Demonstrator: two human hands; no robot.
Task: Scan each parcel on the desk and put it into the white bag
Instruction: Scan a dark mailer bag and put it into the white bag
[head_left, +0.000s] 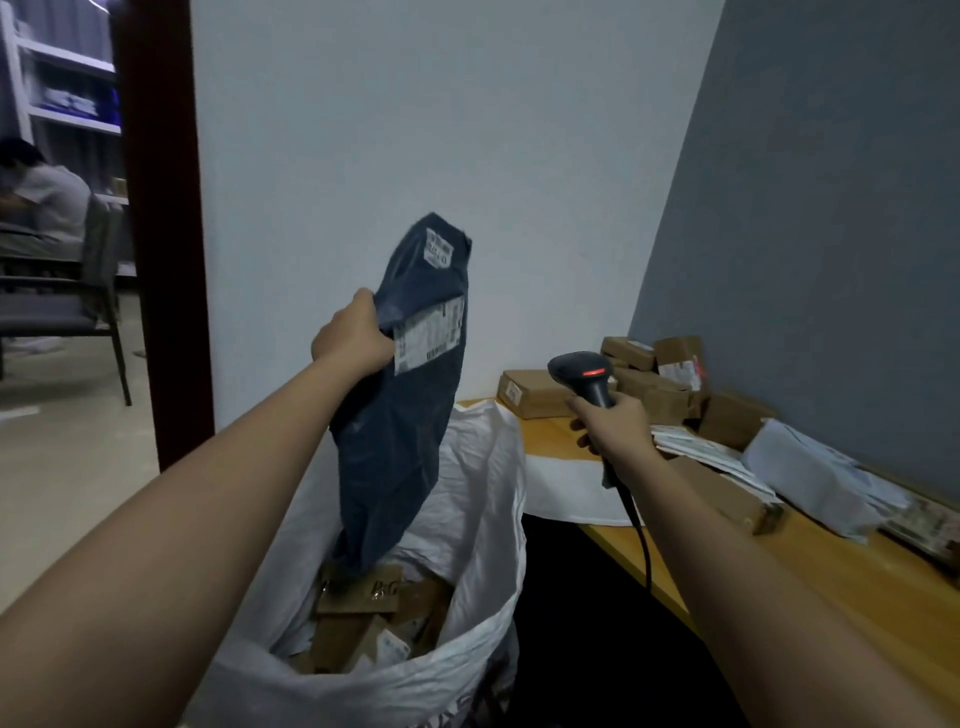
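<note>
Dark parcel (400, 415) in left hand (353, 332) over white bag (483, 467), scanner (584, 376) in right hand (613, 423)

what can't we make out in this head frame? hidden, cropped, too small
- Label text on the dark blue mailer: too small and blurred; the left hand covers one corner.
- White bag: its base is cropped by the bottom edge; the mailer's lower end hides some boxes inside.
- Right hand: its fingers wrap the scanner grip, so the trigger is hidden.
- Desk: far right end cropped by the frame edge.
</note>
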